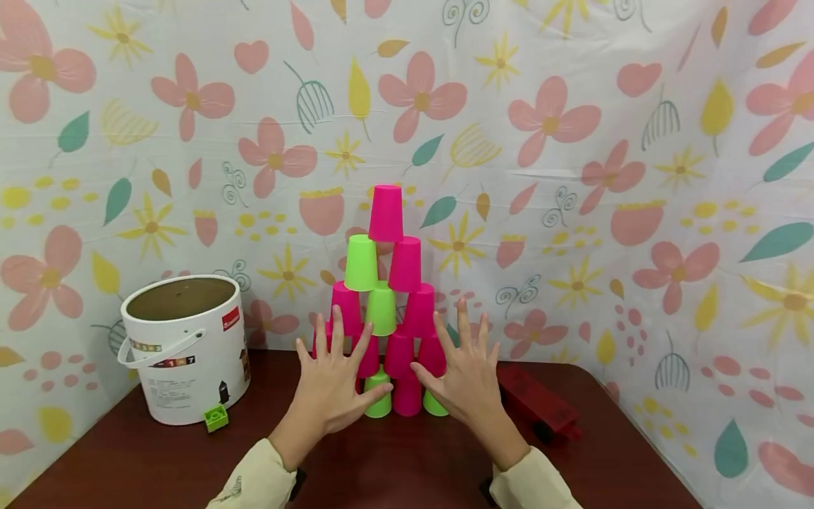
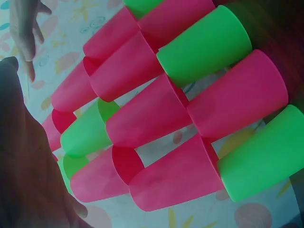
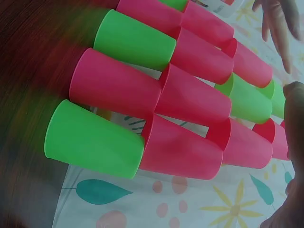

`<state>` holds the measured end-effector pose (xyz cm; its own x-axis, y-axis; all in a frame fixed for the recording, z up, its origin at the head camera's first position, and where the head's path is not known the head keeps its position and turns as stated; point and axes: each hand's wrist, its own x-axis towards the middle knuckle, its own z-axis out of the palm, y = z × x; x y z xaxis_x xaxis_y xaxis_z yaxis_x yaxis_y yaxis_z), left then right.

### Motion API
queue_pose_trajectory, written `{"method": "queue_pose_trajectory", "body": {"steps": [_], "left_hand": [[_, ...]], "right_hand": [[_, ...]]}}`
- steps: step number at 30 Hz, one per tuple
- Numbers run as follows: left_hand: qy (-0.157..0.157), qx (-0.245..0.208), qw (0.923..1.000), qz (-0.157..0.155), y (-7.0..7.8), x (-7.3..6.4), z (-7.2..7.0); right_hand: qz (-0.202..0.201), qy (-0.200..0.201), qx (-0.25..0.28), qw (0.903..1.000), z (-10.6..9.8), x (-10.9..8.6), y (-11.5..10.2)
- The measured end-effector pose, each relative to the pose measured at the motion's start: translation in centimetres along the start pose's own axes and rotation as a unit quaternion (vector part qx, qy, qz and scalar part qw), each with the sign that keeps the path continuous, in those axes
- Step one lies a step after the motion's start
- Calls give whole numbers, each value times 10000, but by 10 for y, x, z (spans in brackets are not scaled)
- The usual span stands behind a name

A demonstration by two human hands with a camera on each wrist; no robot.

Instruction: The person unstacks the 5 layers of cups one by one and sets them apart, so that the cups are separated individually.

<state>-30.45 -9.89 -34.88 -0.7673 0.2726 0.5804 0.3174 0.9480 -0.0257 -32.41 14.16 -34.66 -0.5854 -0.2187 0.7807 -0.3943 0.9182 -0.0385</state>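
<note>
A pyramid of upturned plastic cups stands on the table, several rows high. A pink cup [image 1: 386, 213] tops it, above a green cup [image 1: 361, 263] and another pink cup [image 1: 405, 264]. The lower rows mix pink and green; the green cup [image 3: 95, 137] at one end of the base shows in the right wrist view. My left hand [image 1: 333, 382] is held up before the left side of the stack, fingers spread, holding nothing. On the other side, my right hand [image 1: 467, 375] is spread in the same way, also without anything in it. The hands hide parts of the lower rows.
A white bucket [image 1: 191, 382] with a handle stands at the left of the dark table [image 1: 407, 466]. Beside its base lies a green toy block [image 1: 216, 418]. Behind the right hand is a red object [image 1: 537, 399]. A flowered cloth [image 1: 572, 212] hangs behind everything.
</note>
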Motion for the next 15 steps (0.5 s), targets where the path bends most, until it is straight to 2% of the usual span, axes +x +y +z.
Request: {"method": "queue_pose_trajectory", "body": {"steps": [6, 11, 15], "left_hand": [[-185, -419, 9989, -69, -21, -5, -6], [-492, -959, 9939, -219, -53, -11, -10], [-670, -1486, 9859, -382, -79, -17, -8]], "right_hand": [[-75, 259, 362, 9990, -1, 4, -3], [-340, 498, 572, 9965, -7, 13, -5], [-346, 502, 801, 9949, -19, 26, -6]]}}
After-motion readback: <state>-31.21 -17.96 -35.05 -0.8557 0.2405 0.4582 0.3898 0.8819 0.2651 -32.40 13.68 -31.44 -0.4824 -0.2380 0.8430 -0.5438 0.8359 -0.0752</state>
